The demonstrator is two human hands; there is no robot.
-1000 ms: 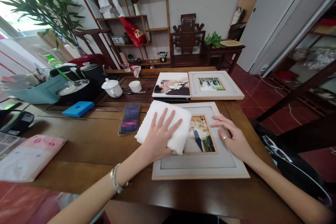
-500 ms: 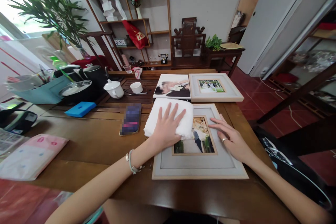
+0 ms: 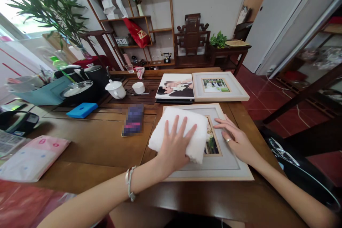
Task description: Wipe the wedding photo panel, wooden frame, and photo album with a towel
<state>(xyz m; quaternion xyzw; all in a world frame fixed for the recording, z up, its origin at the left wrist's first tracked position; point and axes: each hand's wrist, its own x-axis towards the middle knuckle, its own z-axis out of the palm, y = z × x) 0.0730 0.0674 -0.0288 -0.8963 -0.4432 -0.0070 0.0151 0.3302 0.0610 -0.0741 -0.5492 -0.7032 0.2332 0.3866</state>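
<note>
A pale wooden picture frame (image 3: 242,171) lies flat on the table before me, a wedding photo (image 3: 212,142) set in its light mat. On its left half rests a folded white towel (image 3: 160,131), hiding most of the photo. My left hand (image 3: 176,146) presses flat on that towel with the fingers spread. Over the frame's right side is my right hand (image 3: 235,137), fingers stretched out and their tips at the inner border by the photo; a ring shows on one finger. The right hand holds nothing.
Behind the frame lie a photo album (image 3: 175,87) and a second framed photo (image 3: 220,87). To the left are a phone (image 3: 133,119), a blue block (image 3: 82,110), a white lidded cup (image 3: 115,89), a small white bowl (image 3: 138,88) and a pink-and-white package (image 3: 34,158).
My left hand has slid the towel toward me and to the right, so it covers more of the photo. My right hand stays nearly in place.
</note>
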